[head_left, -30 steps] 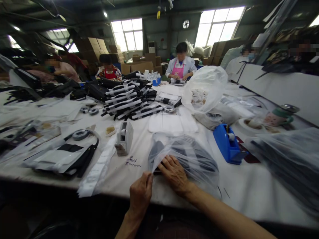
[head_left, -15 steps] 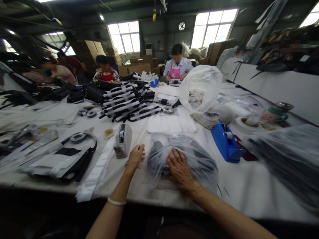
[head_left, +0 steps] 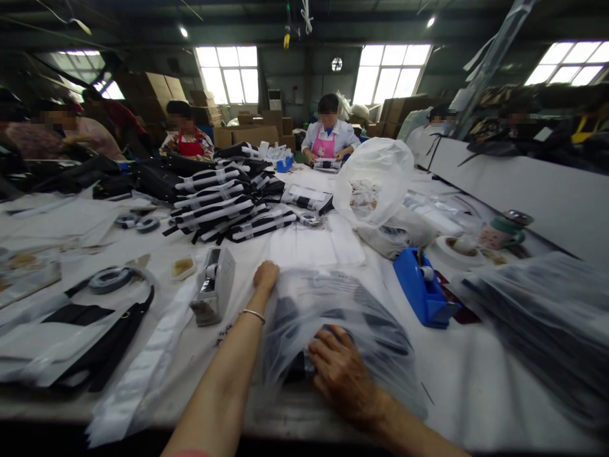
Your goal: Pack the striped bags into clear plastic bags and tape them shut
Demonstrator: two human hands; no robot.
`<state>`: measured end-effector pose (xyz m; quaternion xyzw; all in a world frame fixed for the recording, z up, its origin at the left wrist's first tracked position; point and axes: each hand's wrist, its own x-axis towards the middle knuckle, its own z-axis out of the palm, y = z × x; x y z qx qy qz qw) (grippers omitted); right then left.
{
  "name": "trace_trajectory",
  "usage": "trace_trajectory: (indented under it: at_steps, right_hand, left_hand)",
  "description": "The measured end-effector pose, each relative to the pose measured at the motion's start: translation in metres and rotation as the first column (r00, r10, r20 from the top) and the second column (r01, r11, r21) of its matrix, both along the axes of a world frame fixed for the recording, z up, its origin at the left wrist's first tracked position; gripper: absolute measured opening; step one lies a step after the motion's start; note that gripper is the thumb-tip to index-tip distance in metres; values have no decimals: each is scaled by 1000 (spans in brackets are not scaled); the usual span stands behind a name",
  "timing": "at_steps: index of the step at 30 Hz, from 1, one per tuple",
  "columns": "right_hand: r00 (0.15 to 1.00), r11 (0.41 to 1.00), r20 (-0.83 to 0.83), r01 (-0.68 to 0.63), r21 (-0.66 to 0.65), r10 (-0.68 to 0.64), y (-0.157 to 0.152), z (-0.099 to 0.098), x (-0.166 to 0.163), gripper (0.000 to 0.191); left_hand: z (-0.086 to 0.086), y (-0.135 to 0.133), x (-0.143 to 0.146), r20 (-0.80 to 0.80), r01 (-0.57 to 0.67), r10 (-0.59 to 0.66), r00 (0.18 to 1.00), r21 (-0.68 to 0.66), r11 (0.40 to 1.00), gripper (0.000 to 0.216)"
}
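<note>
A clear plastic bag [head_left: 380,311] with a dark item inside lies on the table in front of me. At its far left corner is my left hand [head_left: 266,276], closed, with its fingers apparently pinching the plastic edge. My right hand [head_left: 340,371] rests on the near part of the bag, fingers curled over the plastic and the dark contents. Its fingertips are partly hidden. Left of my left hand stands a grey tape dispenser [head_left: 212,285]. A blue tape dispenser [head_left: 423,289] is to the right of the bag.
Flat white sheets [head_left: 316,241] lie beyond the bag, before a pile of wrapped black bags [head_left: 214,203]. At right are a large open plastic sack [head_left: 375,181], a green mug [head_left: 504,230] and a plastic-covered dark stack [head_left: 537,317]. Co-workers sit across the table.
My left hand has moved from beside the bag to its far left corner and closed there. My right hand has gone from lying flat on the plastic to curled fingers nearer me.
</note>
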<state>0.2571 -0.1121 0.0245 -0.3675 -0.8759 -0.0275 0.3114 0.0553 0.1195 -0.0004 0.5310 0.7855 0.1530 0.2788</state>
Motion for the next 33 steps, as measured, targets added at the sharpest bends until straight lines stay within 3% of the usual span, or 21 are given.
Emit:
trace_trajectory:
  at_steps: [3, 6, 9, 11, 14, 15, 16, 18, 19, 22, 26, 29, 33]
  right_hand:
    - [999, 999, -30, 25, -24, -26, -9, -1, 0, 19]
    - [996, 996, 41, 79, -51, -77, -4, -3, -9, 11]
    - [990, 994, 98, 108, -22, -105, 5, -1, -16, 9]
    - [993, 997, 81, 81, 10, -82, 2, 2, -13, 13]
    - [998, 997, 23, 51, 63, -52, -16, 8, 9, 23]
    - [996, 993, 6, 84, 78, -85, -24, 10, 20, 27]
    - [990, 986, -2, 143, 88, -144, -32, 11, 33, 29]
    - [960, 956, 19, 277, 92, -280, -45, 11, 61, 35]
    - [943, 941, 42, 326, 93, -331, -50, 10, 76, 36]
    - [907, 910, 89, 403, 100, -411, -59, 1, 124, 29]
    - [873, 874, -45, 486, 13, -485, -68, -18, 175, 14]
    - [799, 824, -202, 540, -173, -566, -56, -28, 185, 12]
    - [650, 729, -334, 567, -384, -682, -18, -25, 174, 15]
  left_hand:
    - [-4, -2, 2, -59, 11, -10, 998, 24, 1000, 33]
    - [0, -6, 3, -91, 60, -53, 994, 73, 995, 30]
    - [17, -21, 5, -95, 189, -174, 980, 176, 966, 32]
    - [32, -43, 8, -98, 314, -298, 949, 267, 911, 34]
    - [53, -96, 14, -112, 543, -543, 832, 366, 756, 38]
    - [57, -117, 16, -138, 632, -636, 759, 388, 670, 44]
    - [60, -137, 18, -212, 737, -729, 651, 407, 540, 54]
    - [58, -172, 20, -382, 844, -770, 511, 390, 367, 73]
    - [54, -186, 20, -464, 872, -749, 473, 370, 322, 77]
    - [34, -214, 14, -626, 883, -623, 468, 356, 305, 58]
    - [10, -231, 3, -704, 823, -430, 566, 450, 347, 27]
    - [6, -227, 6, -737, 794, -320, 595, 478, 375, 20]
    - [9, -202, 16, -758, 769, -230, 611, 499, 399, 22]
